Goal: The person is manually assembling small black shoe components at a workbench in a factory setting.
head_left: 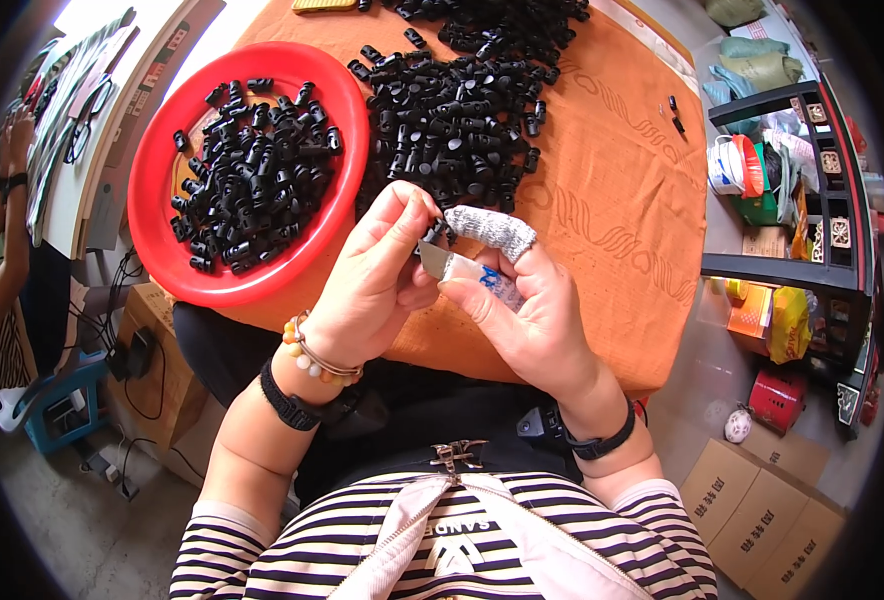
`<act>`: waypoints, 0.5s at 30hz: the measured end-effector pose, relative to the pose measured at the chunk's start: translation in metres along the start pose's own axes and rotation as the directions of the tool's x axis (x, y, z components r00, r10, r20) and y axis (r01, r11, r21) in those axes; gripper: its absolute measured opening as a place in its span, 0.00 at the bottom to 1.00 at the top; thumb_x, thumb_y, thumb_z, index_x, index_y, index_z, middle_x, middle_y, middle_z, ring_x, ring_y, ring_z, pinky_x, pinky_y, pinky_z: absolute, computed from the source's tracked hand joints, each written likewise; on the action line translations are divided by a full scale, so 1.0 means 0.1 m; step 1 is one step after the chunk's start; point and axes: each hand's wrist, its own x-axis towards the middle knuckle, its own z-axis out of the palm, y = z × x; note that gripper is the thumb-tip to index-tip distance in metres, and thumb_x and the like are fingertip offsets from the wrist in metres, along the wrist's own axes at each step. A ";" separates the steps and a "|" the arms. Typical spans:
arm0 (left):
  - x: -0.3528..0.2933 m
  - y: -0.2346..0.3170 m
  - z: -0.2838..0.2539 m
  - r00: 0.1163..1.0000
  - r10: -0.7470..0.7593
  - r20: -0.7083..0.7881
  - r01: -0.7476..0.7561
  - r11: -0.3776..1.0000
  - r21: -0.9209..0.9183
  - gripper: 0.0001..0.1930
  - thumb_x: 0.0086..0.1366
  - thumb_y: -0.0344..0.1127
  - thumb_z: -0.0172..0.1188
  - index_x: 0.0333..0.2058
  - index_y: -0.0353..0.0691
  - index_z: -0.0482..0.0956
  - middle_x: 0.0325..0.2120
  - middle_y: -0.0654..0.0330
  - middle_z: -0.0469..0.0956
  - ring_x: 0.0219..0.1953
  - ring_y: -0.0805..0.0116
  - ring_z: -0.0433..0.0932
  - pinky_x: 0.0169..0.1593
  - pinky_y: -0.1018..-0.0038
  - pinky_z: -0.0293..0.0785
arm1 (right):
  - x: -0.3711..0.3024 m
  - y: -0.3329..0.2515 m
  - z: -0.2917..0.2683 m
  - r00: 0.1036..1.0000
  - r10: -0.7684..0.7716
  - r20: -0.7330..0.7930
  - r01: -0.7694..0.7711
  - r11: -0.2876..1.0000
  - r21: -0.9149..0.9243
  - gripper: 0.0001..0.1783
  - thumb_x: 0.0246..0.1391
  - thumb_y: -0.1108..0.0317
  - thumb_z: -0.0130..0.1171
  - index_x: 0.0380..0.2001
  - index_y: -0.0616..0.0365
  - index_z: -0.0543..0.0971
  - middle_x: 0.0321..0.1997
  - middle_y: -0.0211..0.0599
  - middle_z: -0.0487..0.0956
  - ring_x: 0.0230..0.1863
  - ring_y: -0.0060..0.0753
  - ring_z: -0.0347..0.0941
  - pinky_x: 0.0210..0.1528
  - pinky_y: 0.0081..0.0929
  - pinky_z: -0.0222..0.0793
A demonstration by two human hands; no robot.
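Observation:
My left hand (387, 260) pinches a small black plastic part (440, 236), which looks like a cord lock; fingers cover some of it. In my right hand (537, 315) is a short flat metal blade (434, 260) with a white and blue wrapped grip (497, 285). The blade's edge is against or very close to the black part. A grey knitted sleeve (492, 230) covers my right index finger. Left of my hands, a red round tray (147, 215) holds many such black parts (262, 170). A bigger heap of them (452, 130) lies just beyond my hands.
An orange cloth (612, 250) covers the table, with a few small black bits (677, 124) at its right. Dark shelving (782, 270) with bags stands to the right, above flat cardboard boxes (752, 520). A blue stool (67, 405) and another person's arm (12, 240) are at the left.

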 end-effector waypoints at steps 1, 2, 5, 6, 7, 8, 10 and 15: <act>0.00 0.00 -0.01 1.000 0.000 0.000 0.000 1.000 0.000 0.06 0.68 0.40 0.45 0.34 0.47 0.66 0.23 0.71 0.65 0.18 0.87 0.58 0.18 0.89 0.50 | 0.01 0.03 0.01 1.000 -0.015 -0.001 0.015 1.000 0.004 0.19 0.51 0.71 0.57 0.47 0.64 0.69 0.32 0.37 0.78 0.32 0.19 0.73 0.34 0.18 0.69; 0.00 -0.01 -0.01 1.000 0.011 0.014 -0.011 1.000 -0.001 0.06 0.68 0.40 0.45 0.34 0.47 0.66 0.23 0.71 0.65 0.18 0.87 0.58 0.18 0.89 0.50 | 0.01 0.04 0.01 1.000 -0.030 -0.002 0.030 1.000 0.008 0.19 0.51 0.71 0.58 0.47 0.64 0.69 0.32 0.37 0.78 0.33 0.20 0.74 0.34 0.18 0.69; 0.00 0.00 -0.02 0.999 0.023 0.029 -0.023 1.000 -0.001 0.06 0.68 0.39 0.45 0.34 0.46 0.65 0.23 0.71 0.65 0.18 0.87 0.59 0.18 0.89 0.50 | 0.01 0.02 0.01 1.000 -0.012 0.002 0.012 1.000 0.001 0.18 0.51 0.71 0.57 0.46 0.64 0.69 0.34 0.39 0.78 0.34 0.21 0.74 0.35 0.19 0.69; 0.00 0.00 -0.02 0.999 0.023 0.032 -0.023 1.000 0.002 0.06 0.68 0.39 0.45 0.33 0.46 0.65 0.23 0.71 0.65 0.18 0.87 0.59 0.18 0.89 0.50 | 0.01 0.01 0.01 1.000 -0.012 0.003 0.012 1.000 0.001 0.18 0.51 0.71 0.57 0.46 0.64 0.69 0.34 0.39 0.78 0.34 0.21 0.74 0.35 0.19 0.69; 0.00 0.00 -0.02 0.999 0.024 0.032 -0.024 1.000 0.002 0.06 0.68 0.39 0.45 0.33 0.46 0.65 0.23 0.71 0.65 0.18 0.87 0.59 0.18 0.89 0.50 | 0.01 0.01 0.00 1.000 -0.009 0.005 0.009 1.000 -0.008 0.18 0.52 0.71 0.57 0.46 0.64 0.70 0.34 0.39 0.78 0.34 0.21 0.74 0.35 0.19 0.69; 0.00 0.00 -0.01 1.000 0.021 0.019 -0.021 1.000 0.003 0.06 0.68 0.39 0.45 0.33 0.46 0.65 0.23 0.71 0.65 0.18 0.87 0.59 0.18 0.89 0.50 | 0.02 0.01 0.00 1.000 -0.006 0.007 0.006 1.000 -0.018 0.18 0.52 0.72 0.57 0.46 0.64 0.70 0.35 0.40 0.78 0.34 0.21 0.74 0.35 0.19 0.69; -0.01 0.00 0.00 1.000 0.017 0.007 -0.017 1.000 0.005 0.06 0.68 0.39 0.45 0.33 0.46 0.65 0.23 0.71 0.65 0.18 0.87 0.59 0.18 0.89 0.51 | 0.02 0.01 0.00 1.000 -0.021 0.007 0.021 1.000 -0.012 0.18 0.52 0.72 0.57 0.46 0.64 0.70 0.35 0.40 0.78 0.35 0.21 0.74 0.36 0.19 0.69; -0.01 0.01 0.03 1.000 -0.004 -0.020 0.004 1.000 0.005 0.06 0.68 0.39 0.45 0.33 0.46 0.65 0.23 0.71 0.65 0.18 0.87 0.59 0.18 0.89 0.50 | 0.01 0.03 -0.01 0.998 -0.060 -0.003 0.060 0.998 0.021 0.18 0.52 0.72 0.57 0.46 0.63 0.70 0.35 0.40 0.78 0.35 0.21 0.74 0.36 0.19 0.70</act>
